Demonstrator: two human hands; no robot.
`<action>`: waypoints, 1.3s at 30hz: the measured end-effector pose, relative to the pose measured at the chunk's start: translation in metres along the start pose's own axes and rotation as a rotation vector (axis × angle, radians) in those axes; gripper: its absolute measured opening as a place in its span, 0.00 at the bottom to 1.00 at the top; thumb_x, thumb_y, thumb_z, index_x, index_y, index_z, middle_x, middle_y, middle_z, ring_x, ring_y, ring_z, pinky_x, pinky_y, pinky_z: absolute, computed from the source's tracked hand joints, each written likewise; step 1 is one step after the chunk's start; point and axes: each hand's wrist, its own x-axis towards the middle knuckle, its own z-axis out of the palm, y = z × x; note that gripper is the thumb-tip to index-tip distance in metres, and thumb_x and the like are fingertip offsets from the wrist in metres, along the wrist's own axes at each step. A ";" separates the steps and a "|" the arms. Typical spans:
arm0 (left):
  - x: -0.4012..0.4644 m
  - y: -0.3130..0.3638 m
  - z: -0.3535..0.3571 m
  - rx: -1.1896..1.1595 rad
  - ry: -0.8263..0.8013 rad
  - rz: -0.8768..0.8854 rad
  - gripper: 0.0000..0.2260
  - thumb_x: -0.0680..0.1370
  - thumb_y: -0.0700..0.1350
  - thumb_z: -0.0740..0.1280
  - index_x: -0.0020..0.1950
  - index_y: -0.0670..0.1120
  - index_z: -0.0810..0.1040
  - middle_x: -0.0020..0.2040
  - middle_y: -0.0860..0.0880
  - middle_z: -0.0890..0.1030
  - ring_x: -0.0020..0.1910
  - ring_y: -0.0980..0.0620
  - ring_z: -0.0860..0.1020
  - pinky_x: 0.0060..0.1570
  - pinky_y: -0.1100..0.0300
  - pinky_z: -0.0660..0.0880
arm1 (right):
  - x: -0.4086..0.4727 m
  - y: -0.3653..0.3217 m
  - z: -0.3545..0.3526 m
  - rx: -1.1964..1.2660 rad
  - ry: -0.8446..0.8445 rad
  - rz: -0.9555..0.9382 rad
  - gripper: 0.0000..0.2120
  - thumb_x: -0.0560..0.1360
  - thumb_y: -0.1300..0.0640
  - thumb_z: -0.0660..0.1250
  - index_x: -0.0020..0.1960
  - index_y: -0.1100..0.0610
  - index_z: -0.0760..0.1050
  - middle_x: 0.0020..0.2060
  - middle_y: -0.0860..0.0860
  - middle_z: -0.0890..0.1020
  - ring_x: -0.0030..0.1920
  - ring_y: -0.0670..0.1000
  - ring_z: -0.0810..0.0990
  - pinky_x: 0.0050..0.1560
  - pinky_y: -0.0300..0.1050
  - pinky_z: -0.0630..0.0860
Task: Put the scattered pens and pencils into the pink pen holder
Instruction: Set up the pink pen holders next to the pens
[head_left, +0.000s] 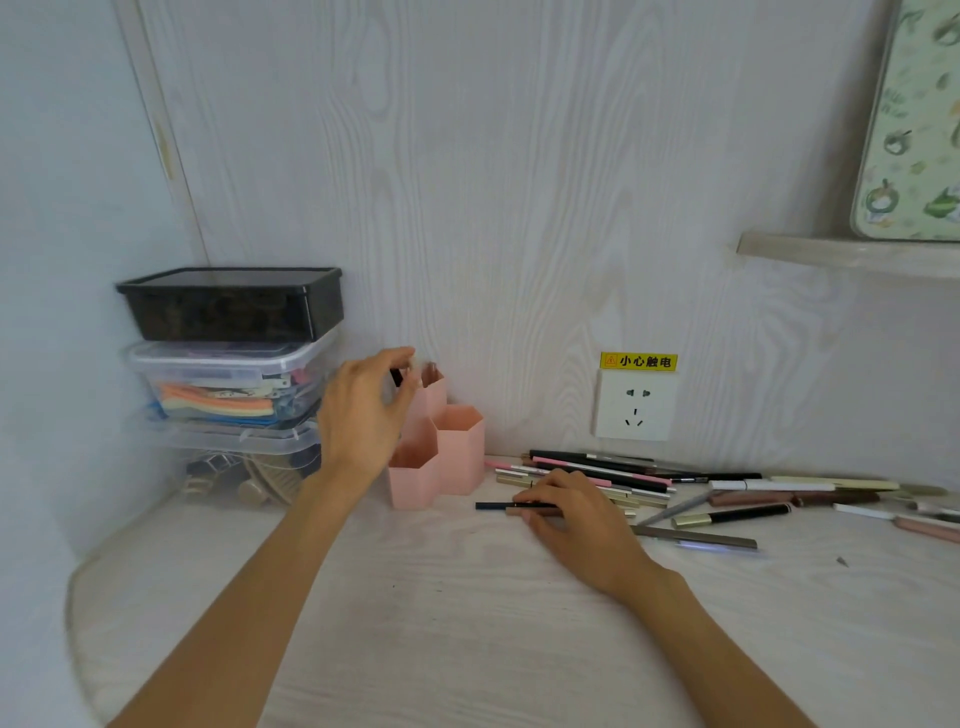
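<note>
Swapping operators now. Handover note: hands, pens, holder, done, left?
Left hand: over the pink pen holder, pinching a dark pen above its rear cell.
Right hand: on the desk, grip on two pens beside the holder.
Done: one brownish pen stands in the rear cell.
Left: pile of pens scattered right of the holder, below the wall socket.

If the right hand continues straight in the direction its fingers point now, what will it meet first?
The right hand points left along the desk, its fingers on two pens. Going straight on, it would probably first meet the pink pen holder, though depth is unclear in this single view.
</note>
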 end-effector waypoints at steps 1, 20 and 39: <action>-0.001 -0.003 0.002 0.033 -0.041 0.031 0.17 0.78 0.50 0.65 0.65 0.50 0.74 0.60 0.48 0.79 0.61 0.46 0.73 0.57 0.51 0.71 | 0.000 0.000 0.000 -0.007 0.002 -0.002 0.11 0.76 0.51 0.63 0.57 0.47 0.77 0.50 0.44 0.77 0.53 0.46 0.72 0.51 0.38 0.68; -0.081 -0.021 0.010 -0.440 -0.205 -0.430 0.17 0.72 0.46 0.72 0.59 0.54 0.73 0.58 0.54 0.73 0.57 0.51 0.75 0.54 0.51 0.76 | 0.006 -0.015 -0.008 0.050 -0.111 0.111 0.12 0.75 0.56 0.66 0.58 0.53 0.76 0.43 0.46 0.74 0.45 0.47 0.72 0.47 0.39 0.68; -0.082 -0.015 0.005 -0.411 -0.180 -0.499 0.25 0.70 0.50 0.72 0.65 0.52 0.68 0.60 0.53 0.75 0.56 0.51 0.74 0.51 0.56 0.71 | 0.048 -0.026 -0.059 0.240 0.164 0.240 0.05 0.73 0.59 0.68 0.48 0.53 0.80 0.39 0.45 0.81 0.40 0.46 0.78 0.39 0.28 0.72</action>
